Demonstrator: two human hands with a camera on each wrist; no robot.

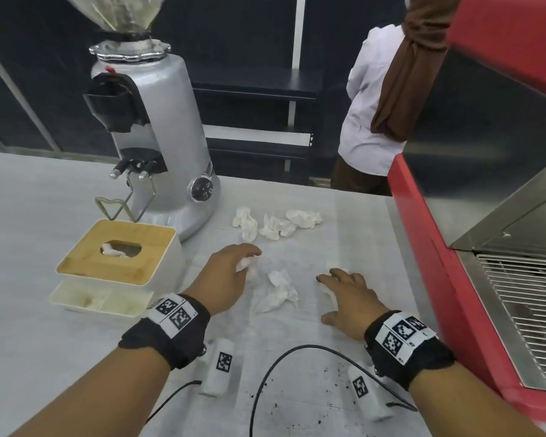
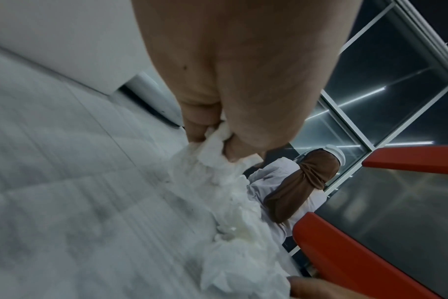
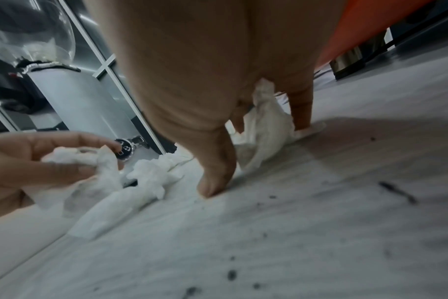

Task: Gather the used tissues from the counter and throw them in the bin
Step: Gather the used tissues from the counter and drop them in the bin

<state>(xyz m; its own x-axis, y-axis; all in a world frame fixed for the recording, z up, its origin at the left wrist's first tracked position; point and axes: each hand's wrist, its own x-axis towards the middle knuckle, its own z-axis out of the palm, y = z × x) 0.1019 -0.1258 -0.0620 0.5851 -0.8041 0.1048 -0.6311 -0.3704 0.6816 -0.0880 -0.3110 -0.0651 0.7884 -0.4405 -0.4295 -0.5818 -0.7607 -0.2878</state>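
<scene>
Several crumpled white tissues lie on the grey counter (image 1: 44, 247). My left hand (image 1: 249, 260) pinches one tissue (image 1: 243, 265) just off the surface; the left wrist view shows my fingertips (image 2: 192, 133) closed on this tissue (image 2: 212, 161). My right hand (image 1: 325, 298) lies spread over another tissue (image 1: 328, 293), fingers straight and pressing it down; its thumb touches the counter beside that tissue (image 3: 263, 125). A loose tissue (image 1: 278, 291) lies between my hands. Three more tissues (image 1: 275, 227) sit farther back. No bin shows in any view.
A silver coffee grinder (image 1: 158, 137) and a wood-topped tissue box (image 1: 117, 247) on a white tray (image 1: 101, 298) stand to the left. A red espresso machine (image 1: 438, 263) walls off the right. A person (image 1: 375, 105) stands behind the counter. Two white tagged cylinders (image 1: 221, 367) and a cable (image 1: 281, 357) lie near me.
</scene>
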